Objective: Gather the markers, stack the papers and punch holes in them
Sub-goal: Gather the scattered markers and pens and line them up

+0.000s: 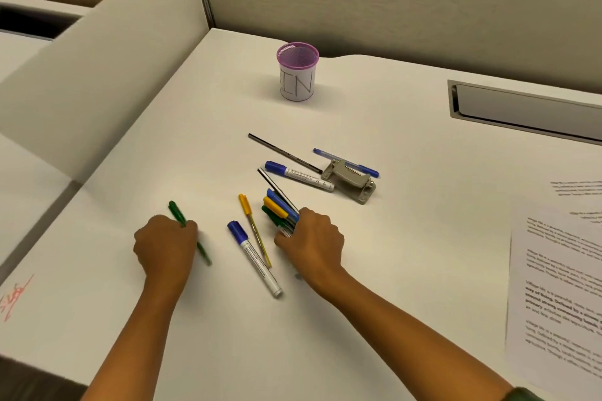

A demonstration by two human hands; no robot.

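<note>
My left hand point(166, 242) is closed around a green pen point(176, 213) that sticks out above and below the fist. My right hand point(312, 239) grips a bundle of markers point(277, 207) with blue, yellow and green caps. Between the hands lie a blue-capped white marker point(255, 260) and a thin yellow pen point(252, 226). Farther back lie another blue-capped marker point(299, 176), a dark pencil point(283, 153) and a blue pen point(347, 162). A grey hole punch point(350, 181) sits beside them. Printed papers point(560, 286) lie at the right edge.
A purple mesh cup point(297, 72) with a paper label stands at the back of the white desk point(407, 270). A grey cable tray point(521, 107) is set into the desk at the back right. A partition panel point(107, 75) runs along the left side.
</note>
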